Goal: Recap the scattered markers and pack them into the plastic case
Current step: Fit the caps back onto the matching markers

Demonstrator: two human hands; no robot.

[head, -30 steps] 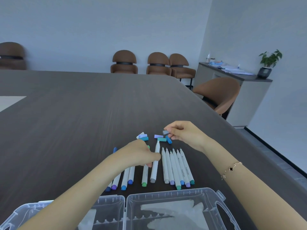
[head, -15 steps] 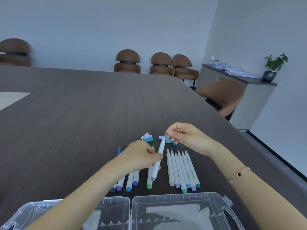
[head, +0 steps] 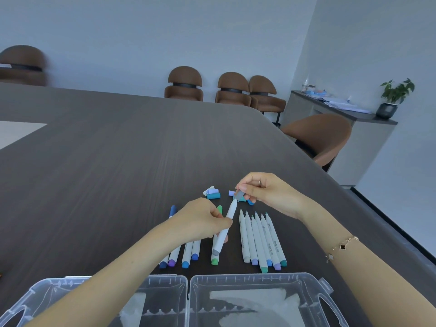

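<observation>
Eleven markers (head: pixel 259 241) can be counted: five lying in a row on the right, five on the left, and one held up. About six loose caps (head: pixel 213 196) are seen. One plastic case (head: pixel 259 278) is opened. Five chairs (head: pixel 184 84) and one plant (head: pixel 396 90) are counted.

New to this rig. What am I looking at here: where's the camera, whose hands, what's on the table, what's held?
There is no robot: a person works with bare hands. The single picture comes from a wide-angle camera worn on the head, looking forward and down, so the arms enter from the bottom edge.

The left hand grips a white marker, lifted at a slant, tip pointing away. The right hand pinches a grey cap right at that tip; whether it is seated yet, I cannot tell.

On the dark table lie two rows of markers: one under the left arm, one uncapped on the right. Loose caps lie beyond. The clear case sits open nearest the camera.
</observation>
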